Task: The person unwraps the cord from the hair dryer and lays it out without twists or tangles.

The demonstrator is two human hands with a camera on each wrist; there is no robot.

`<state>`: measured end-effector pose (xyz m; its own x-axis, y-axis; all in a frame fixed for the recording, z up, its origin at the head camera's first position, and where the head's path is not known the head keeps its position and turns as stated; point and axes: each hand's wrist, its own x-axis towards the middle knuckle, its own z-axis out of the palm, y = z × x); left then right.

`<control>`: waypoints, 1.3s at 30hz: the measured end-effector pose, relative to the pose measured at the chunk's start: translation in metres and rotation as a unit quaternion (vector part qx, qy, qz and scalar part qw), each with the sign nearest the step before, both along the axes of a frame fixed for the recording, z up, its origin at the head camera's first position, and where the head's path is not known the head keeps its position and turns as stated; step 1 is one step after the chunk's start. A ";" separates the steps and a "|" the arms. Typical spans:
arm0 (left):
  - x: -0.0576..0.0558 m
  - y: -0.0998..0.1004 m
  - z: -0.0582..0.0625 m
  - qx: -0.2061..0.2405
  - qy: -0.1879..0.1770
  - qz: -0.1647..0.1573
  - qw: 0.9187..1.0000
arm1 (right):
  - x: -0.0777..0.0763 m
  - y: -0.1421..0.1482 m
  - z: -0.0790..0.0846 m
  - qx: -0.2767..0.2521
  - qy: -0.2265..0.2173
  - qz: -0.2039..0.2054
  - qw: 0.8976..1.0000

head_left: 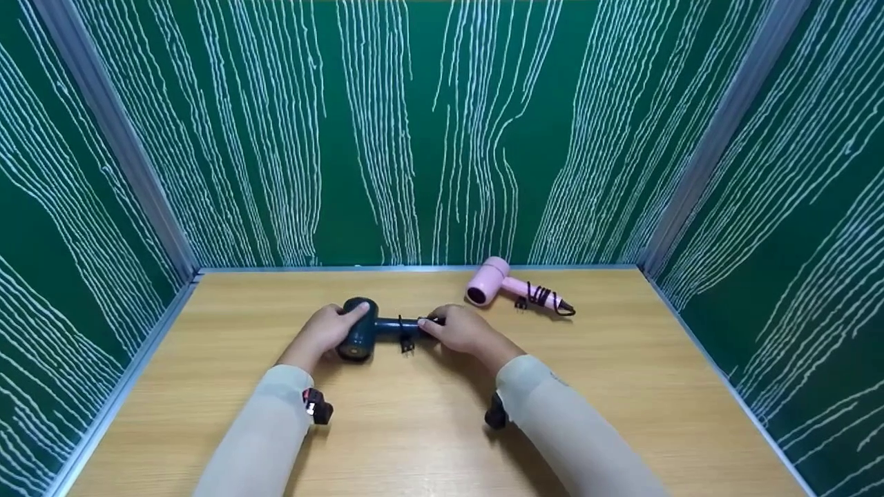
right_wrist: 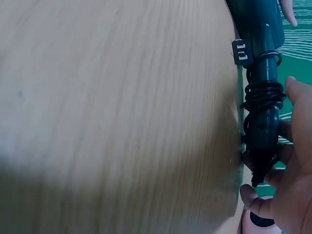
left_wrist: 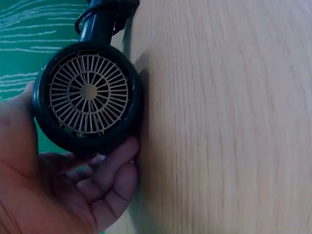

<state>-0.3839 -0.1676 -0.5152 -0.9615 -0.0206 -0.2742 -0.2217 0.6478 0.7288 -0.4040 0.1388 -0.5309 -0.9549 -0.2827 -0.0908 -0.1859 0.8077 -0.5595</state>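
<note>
My left fingers (head_left: 352, 315) grip the dark dryer's head (head_left: 358, 335), right fingers (head_left: 436, 331) its handle (head_left: 387, 326); I should move both together.

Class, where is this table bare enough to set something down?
Free: the table left of the left sleeve, right of the right sleeve, and between them, nearer than the dark dryer. Crowded: back centre, where the left grip and right grip hold it near the pink dryer.

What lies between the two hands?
In the head view, the dark dryer, held by the left hand at one end and the right hand at the other, its plug between them.
</note>
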 end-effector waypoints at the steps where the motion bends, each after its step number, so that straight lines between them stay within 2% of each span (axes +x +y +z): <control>1: 0.001 0.002 0.001 0.001 -0.005 -0.003 1.000 | 0.001 -0.002 0.001 0.003 -0.002 0.003 1.000; 8: 0.010 0.013 0.010 -0.011 -0.024 -0.028 0.999 | 0.001 -0.012 0.001 0.025 -0.002 0.007 1.000; 12: 0.009 0.015 0.008 -0.006 -0.024 -0.026 0.999 | 0.001 -0.016 0.001 0.024 0.005 0.009 1.000; 18: 0.008 0.021 0.004 -0.001 -0.012 -0.016 1.000 | 0.002 -0.025 0.002 0.035 0.025 0.033 0.999; 22: 0.007 0.024 0.003 0.021 -0.001 -0.012 1.000 | 0.003 -0.027 0.004 0.039 0.040 0.047 0.997; 27: 0.008 0.027 0.006 0.047 -0.005 0.002 0.999 | 0.005 -0.027 0.009 0.023 0.052 0.075 0.996; 33: 0.010 0.030 0.010 0.084 -0.009 0.020 0.996 | 0.007 -0.024 0.020 -0.001 0.017 0.064 0.998; 39: 0.011 0.034 0.015 0.134 -0.015 0.020 0.991 | 0.009 -0.020 0.033 -0.014 0.020 0.064 0.998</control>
